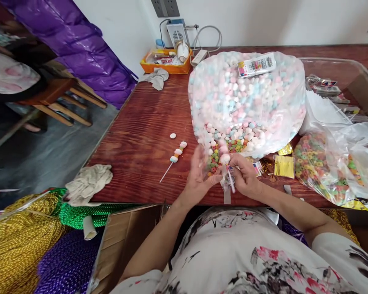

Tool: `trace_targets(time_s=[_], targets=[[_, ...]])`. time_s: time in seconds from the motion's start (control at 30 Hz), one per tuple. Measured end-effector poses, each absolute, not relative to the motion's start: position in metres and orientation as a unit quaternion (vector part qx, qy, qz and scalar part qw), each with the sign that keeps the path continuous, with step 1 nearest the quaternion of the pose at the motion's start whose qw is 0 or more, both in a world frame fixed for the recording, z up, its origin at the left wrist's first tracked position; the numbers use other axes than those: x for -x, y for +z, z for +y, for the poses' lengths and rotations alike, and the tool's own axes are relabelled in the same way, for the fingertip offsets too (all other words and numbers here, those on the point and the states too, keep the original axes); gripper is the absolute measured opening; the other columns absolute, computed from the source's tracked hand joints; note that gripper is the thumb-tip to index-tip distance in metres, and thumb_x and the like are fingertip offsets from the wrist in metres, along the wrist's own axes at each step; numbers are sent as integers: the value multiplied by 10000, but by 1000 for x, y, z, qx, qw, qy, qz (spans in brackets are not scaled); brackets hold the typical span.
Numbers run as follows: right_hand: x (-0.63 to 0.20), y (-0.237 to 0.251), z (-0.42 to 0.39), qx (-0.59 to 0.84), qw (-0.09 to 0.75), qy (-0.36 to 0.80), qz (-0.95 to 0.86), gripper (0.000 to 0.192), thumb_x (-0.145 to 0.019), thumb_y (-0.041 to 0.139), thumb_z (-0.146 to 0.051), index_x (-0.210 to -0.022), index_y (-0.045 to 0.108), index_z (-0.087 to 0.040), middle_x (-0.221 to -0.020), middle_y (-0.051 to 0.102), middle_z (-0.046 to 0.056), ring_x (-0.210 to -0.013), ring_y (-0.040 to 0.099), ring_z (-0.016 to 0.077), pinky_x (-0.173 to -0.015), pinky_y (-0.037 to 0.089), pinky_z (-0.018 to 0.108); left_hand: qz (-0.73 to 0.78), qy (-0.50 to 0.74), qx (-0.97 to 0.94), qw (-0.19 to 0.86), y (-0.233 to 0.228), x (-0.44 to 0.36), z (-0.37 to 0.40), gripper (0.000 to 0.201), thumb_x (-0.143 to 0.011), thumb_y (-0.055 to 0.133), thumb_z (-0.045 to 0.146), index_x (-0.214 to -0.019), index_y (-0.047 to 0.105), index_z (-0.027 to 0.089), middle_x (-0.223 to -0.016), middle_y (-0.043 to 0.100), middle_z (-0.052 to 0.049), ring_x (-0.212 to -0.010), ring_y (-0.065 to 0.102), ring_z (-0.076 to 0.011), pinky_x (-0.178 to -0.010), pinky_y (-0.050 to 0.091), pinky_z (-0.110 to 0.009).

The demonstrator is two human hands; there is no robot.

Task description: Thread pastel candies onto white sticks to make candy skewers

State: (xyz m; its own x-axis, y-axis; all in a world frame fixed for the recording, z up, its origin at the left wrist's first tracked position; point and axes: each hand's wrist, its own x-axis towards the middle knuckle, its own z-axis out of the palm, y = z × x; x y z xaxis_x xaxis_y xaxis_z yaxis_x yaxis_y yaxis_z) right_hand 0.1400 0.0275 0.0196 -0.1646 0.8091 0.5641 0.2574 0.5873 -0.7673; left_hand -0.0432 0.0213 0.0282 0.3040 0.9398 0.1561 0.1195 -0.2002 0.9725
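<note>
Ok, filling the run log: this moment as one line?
left hand: touching sweet-topped white stick | right hand: grip on it | finished sweet skewer: lying on red-brown wooden table

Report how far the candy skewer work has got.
Done: one thin white stick threaded with pastel marshmallow candies lies finished on the dark red wooden table. In hand: the left hand and right hand together hold a second candy stick in a clear wrapper; motion blur hides the exact grip. Left: the large clear bag of pastel candies is full, and a loose white candy lies nearby.
</note>
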Motion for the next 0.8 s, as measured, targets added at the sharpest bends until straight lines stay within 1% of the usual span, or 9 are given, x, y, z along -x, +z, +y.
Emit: trace_targets(time_s=[0.03, 0.07, 0.17, 0.33, 0.5, 0.57, 0.7, 0.77, 0.8], targets=[[-139, 20, 28, 360, 543, 257, -714, 163, -950, 428, -197, -789, 453, -210, -758, 491, 21, -735, 475, 176, -691, 400, 321, 399, 410, -614, 543, 25, 44, 21, 745, -840, 739, 477, -1502, 449, 293, -1439, 565, -120, -1301, 553, -268, -1065, 470, -423], [-137, 19, 27, 349, 554, 264, -709, 170, -961, 421, -207, -794, 452, -212, -761, 493, 22, -738, 479, 176, -693, 401, 320, 382, 392, -584, 600, 22, 44, 20, 694, -862, 713, 488, -1482, 485, 274, -1372, 621, -117, -1233, 601, -251, -1037, 490, -398], [-130, 11, 17, 332, 568, 321, -682, 192, -994, 430, -260, -810, 461, -215, -782, 507, 22, -747, 494, 174, -698, 409, 314, 346, 377, -482, 711, 25, 42, 18, 507, -879, 698, 486, -1310, 668, 219, -1220, 711, -92, -1168, 631, -235, -1060, 466, -375], [-125, -3, 2, 323, 554, 390, -660, 214, -1001, 479, -293, -803, 483, -211, -763, 489, -1, -705, 454, 151, -666, 389, 283, 378, 441, -441, 684, 40, 39, 14, 406, -769, 827, 328, -1155, 761, 220, -1166, 724, -39, -1122, 630, -212, -1052, 462, -346], [-124, -4, -7, 364, 520, 466, -616, 309, -969, 542, -415, -750, 496, -203, -681, 467, -24, -638, 415, 133, -620, 373, 263, 358, 438, -419, 710, 37, 42, 12, 423, -746, 835, 369, -1124, 772, 191, -1039, 752, -45, -996, 652, -194, -970, 492, -320], [-118, -5, -9, 366, 506, 522, -581, 340, -931, 587, -467, -739, 509, -198, -670, 477, -25, -630, 421, 130, -613, 377, 260, 350, 444, -402, 720, 34, 41, 13, 388, -738, 837, 389, -1062, 787, 181, -972, 756, -41, -946, 654, -176, -945, 491, -295], [-99, -6, -11, 323, 451, 657, -510, 343, -889, 626, -483, -750, 512, -191, -649, 503, -26, -590, 439, 117, -591, 393, 248, 383, 455, -348, 725, 34, 49, 15, 322, -687, 856, 370, -929, 792, 168, -829, 741, -34, -761, 639, -139, -791, 512, -263], [-93, -4, -15, 312, 408, 665, -542, 303, -925, 581, -454, -788, 530, -190, -678, 539, -15, -613, 479, 124, -620, 426, 255, 414, 448, -342, 716, 37, 72, 6, 323, -661, 856, 373, -903, 785, 172, -776, 725, -30, -685, 618, -135, -695, 506, -253], [-94, -3, -17, 314, 389, 639, -585, 267, -942, 563, -425, -818, 546, -189, -720, 569, -2, -656, 510, 133, -655, 446, 265, 436, 438, -351, 703, 39, 92, -3, 325, -648, 854, 384, -891, 782, 180, -740, 713, -22, -649, 605, -135, -646, 493, -247]])
